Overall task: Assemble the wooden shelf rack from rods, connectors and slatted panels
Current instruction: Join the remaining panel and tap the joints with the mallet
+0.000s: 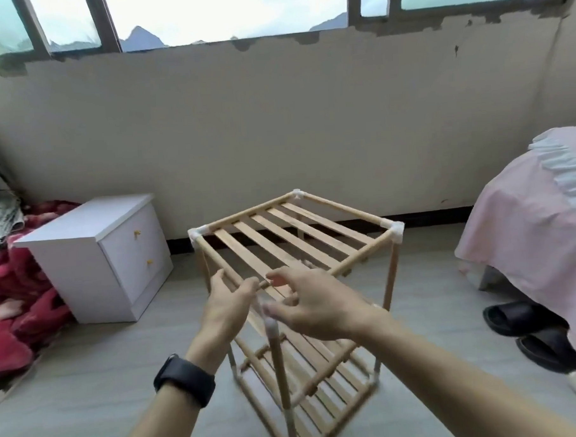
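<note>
At 6 o'clock, nearest the camera, both forearms reach in, the left one wearing a black watch. The left hand has its fingers straight and spread, the tips lying at the top rod on the 10 o'clock side of the wooden shelf rack. It grips nothing that I can see. The right hand is loosely bent and also holds nothing, hovering over the near corner.

Just below the hands, a white connector caps the near upright. This part is blurred, so I cannot tell whether the two top rods are seated in it. The rack stands on the floor at centre, with the lower slatted panel at 5 o'clock and the top slatted panel towards 12.

The likely trouble is this near corner. If a rod sits only partway in, pressing down could spring the joint, drop the end of the top panel or skew the frame. A sideways push could also tip the light rack.

Farther off are a white nightstand at 9 o'clock, a red blanket beyond it, black slippers and a pink-covered bed at 3 o'clock. The wall and windows lie at 12.
</note>
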`<state>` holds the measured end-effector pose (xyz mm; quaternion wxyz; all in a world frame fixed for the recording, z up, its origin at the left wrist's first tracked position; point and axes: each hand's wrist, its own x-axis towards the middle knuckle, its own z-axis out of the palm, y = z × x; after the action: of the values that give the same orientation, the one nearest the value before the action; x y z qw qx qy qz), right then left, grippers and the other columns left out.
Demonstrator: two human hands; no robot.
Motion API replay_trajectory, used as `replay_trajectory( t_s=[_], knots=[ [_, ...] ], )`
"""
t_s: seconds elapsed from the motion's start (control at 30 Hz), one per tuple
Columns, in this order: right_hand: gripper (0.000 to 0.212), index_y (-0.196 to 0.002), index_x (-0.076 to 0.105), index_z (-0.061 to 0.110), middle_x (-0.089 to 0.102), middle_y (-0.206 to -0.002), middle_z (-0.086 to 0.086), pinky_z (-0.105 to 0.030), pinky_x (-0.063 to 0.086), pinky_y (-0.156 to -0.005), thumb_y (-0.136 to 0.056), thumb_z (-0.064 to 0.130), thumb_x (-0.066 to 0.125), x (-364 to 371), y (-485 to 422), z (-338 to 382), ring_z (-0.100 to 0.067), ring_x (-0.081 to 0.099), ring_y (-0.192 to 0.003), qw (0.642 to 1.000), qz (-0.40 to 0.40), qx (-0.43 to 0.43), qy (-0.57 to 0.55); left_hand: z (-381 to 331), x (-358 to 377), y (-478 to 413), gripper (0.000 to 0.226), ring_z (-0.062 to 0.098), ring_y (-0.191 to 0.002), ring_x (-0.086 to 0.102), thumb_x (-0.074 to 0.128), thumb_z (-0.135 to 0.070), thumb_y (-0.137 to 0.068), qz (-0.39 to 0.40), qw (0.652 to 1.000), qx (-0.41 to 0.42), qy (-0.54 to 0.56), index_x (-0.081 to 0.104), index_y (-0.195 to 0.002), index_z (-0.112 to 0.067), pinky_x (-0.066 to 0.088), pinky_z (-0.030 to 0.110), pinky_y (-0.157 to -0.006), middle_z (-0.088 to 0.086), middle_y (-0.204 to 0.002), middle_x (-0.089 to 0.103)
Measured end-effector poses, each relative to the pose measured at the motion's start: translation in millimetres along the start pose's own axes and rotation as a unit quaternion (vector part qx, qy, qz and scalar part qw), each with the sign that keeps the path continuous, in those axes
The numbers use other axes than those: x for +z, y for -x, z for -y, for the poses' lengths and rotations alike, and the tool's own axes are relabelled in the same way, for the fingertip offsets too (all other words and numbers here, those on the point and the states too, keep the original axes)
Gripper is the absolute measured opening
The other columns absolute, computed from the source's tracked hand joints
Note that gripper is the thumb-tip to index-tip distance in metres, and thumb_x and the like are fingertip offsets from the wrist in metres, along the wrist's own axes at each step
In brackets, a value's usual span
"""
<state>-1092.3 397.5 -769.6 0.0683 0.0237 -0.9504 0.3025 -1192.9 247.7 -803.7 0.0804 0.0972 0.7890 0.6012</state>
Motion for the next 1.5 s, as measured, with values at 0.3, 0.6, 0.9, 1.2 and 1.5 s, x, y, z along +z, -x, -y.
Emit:
replay_trajectory(
  t_s=[0.3, 0.6, 0.9, 1.2, 1.5],
  knots=[
    [0.051, -0.141, 0.053, 0.019, 0.058, -0.137, -0.01, -0.049, 0.042, -0.105, -0.101, 0.048, 0.042, -69.7, 22.6, -121.2, -0.033, 0.052, -0.126, 0.92, -0.223, 0.322, 0.021, 1.6, -48.3, -10.5, 0.015, 0.022, -0.09, 0.062, 0.058, -0.021, -0.094, -0.057, 0.976, 0.004, -0.209, 0.063, -0.106, -0.014, 0.052, 0.035, -0.071, 0.006, -0.101, 0.067],
    [0.038, -0.086, 0.073, 0.02, 0.075, -0.088, 0.003, -0.041, 0.058, -0.071, -0.1, 0.049, 0.053, -27.1, 69.0, -98.9, -0.015, 0.073, -0.071, 0.955, -0.169, 0.175, -0.169, -41.8, 15.8, 28.6, 0.053, 0.021, -0.111, 0.057, 0.038, -0.065, -0.095, -0.065, 0.828, 0.266, -0.49, 0.064, -0.123, -0.028, 0.045, 0.044, -0.094, -0.001, -0.117, 0.066],
    [0.027, -0.075, 0.083, 0.022, 0.078, -0.077, -0.001, -0.023, 0.056, -0.063, -0.074, 0.011, 0.059, -7.8, 91.9, -77.9, -0.017, 0.074, -0.073, 0.962, -0.029, -0.003, -0.271, -48.2, 74.6, 67.5, 0.121, 0.033, -0.121, 0.053, 0.034, -0.103, -0.048, 0.143, 0.848, 0.07, -0.505, 0.045, -0.134, -0.019, 0.024, 0.062, -0.108, 0.005, -0.121, 0.063],
    [0.092, -0.153, 0.032, 0.028, 0.027, -0.16, 0.004, -0.046, 0.024, -0.116, -0.067, 0.046, 0.059, -52.6, 49.9, -104.0, -0.019, 0.016, -0.147, 0.955, -0.104, 0.028, 0.278, -54.7, -8.9, 39.9, 0.078, 0.014, -0.092, 0.056, 0.077, -0.037, -0.071, 0.258, 0.841, 0.047, -0.474, 0.044, -0.14, -0.023, 0.049, 0.028, -0.077, -0.005, -0.11, 0.058],
    [0.06, -0.131, 0.05, 0.027, 0.043, -0.137, 0.004, -0.039, 0.038, -0.103, -0.074, 0.043, 0.059, -58.4, 7.0, -96.3, -0.02, 0.034, -0.128, 0.895, -0.028, -0.021, 0.444, -4.1, -64.0, 23.3, 0.09, 0.024, -0.122, 0.051, 0.063, -0.06, -0.078, 0.054, 0.766, 0.148, -0.623, 0.028, -0.154, -0.029, 0.048, 0.042, -0.096, 0.001, -0.137, 0.051]
  ],
)
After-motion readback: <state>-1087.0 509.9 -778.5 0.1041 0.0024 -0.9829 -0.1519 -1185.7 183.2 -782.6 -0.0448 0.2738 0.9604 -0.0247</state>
